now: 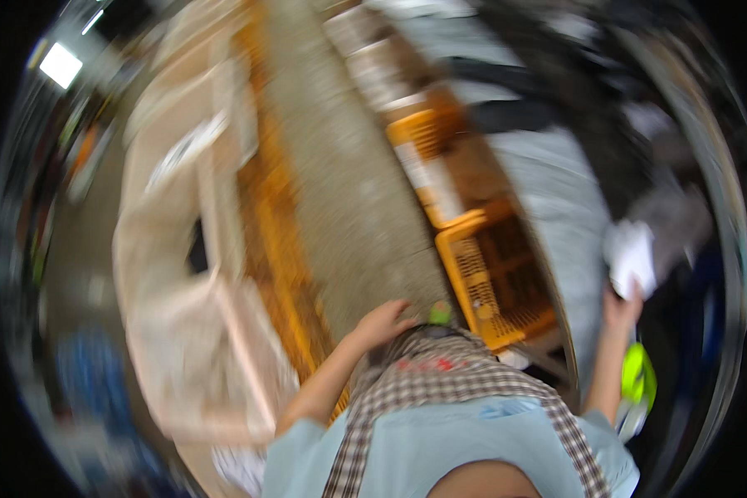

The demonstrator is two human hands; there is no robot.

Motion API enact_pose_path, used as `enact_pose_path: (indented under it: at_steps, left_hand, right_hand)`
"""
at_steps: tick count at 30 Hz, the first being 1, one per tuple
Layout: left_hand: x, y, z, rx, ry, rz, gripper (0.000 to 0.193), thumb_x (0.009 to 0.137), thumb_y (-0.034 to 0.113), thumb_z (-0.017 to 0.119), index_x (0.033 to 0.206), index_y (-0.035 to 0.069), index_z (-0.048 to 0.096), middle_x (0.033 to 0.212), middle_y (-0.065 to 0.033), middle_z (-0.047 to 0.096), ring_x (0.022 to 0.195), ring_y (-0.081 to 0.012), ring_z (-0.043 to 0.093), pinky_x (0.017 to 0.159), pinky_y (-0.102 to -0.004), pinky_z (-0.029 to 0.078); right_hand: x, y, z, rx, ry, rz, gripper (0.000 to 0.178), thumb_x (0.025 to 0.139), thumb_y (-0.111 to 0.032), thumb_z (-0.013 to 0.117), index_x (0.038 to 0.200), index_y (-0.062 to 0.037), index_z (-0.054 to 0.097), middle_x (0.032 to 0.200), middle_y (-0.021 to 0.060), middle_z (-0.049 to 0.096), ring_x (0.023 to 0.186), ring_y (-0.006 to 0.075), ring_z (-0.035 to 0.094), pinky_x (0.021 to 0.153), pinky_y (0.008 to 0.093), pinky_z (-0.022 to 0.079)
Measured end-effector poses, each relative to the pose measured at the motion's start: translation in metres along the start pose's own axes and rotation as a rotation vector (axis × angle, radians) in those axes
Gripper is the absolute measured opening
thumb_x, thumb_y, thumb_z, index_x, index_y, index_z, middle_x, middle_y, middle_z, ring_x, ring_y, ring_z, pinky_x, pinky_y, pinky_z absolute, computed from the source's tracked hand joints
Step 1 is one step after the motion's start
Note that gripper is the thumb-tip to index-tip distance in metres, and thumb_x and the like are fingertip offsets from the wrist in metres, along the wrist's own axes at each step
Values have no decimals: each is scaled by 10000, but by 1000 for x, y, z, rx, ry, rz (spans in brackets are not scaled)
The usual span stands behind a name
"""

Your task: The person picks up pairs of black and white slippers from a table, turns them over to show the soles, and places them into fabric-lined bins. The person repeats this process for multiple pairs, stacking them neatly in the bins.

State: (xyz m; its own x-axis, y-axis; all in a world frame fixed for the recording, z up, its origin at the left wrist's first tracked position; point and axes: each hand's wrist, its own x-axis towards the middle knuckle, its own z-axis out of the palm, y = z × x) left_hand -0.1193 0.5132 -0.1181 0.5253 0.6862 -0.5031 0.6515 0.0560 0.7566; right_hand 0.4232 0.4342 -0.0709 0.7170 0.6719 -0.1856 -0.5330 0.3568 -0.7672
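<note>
Off to the right, over the far side of a pale grey table [548, 183], my right hand [624, 309] is closed on a white, cloth-like item [632, 257]. Motion blur hides its exact kind. A blurred grey item [679, 217] lies just beyond it. My left hand [383, 323] is in front of my checked apron [440, 382], its fingers loosely stretched and holding nothing. Nearest to that hand is an orange-yellow plastic crate [471, 286], which it does not touch.
A second orange-yellow crate [423, 178] and brown cartons [382, 70] line the table's left side. Across the grey aisle floor [353, 178], large bins with pale liners [170, 332] stand beside a yellow floor strip [278, 216]. A bright yellow-green item [637, 373] is near my right forearm.
</note>
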Motion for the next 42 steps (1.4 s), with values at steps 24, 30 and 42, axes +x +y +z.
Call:
enact_pose_path:
  at_steps: [24, 30, 42]
  left_hand:
    - [94, 242, 50, -291, -137, 813, 617, 832, 167, 671, 1329, -63, 389, 1366, -213, 413, 1272, -290, 404, 1056, -367, 330]
    - [96, 219, 5, -744, -557, 530, 618, 837, 141, 687, 1344, 3, 362, 1223, -105, 533, 1102, -208, 534, 948, -344, 445]
    - [96, 158, -28, -1214, -532, 493, 741, 750, 325, 780, 1306, 17, 400, 1202, -105, 559, 1086, -229, 563, 922, -363, 479]
  right_hand:
    - [-203, 76, 82, 185, -29, 189, 645, 951, -515, 351, 1393, -45, 357, 1404, 117, 426, 1276, 266, 426, 1055, 411, 350]
    - [-205, 68, 74, 62, -62, 401, 597, 929, -424, 476, 1369, -31, 382, 1364, 100, 475, 1238, 259, 464, 1036, 409, 371]
    - [-192, 90, 148, -133, -222, 135, 986, 715, -356, 731, 1451, -45, 153, 1423, 150, 332, 1285, 296, 378, 1050, 404, 342]
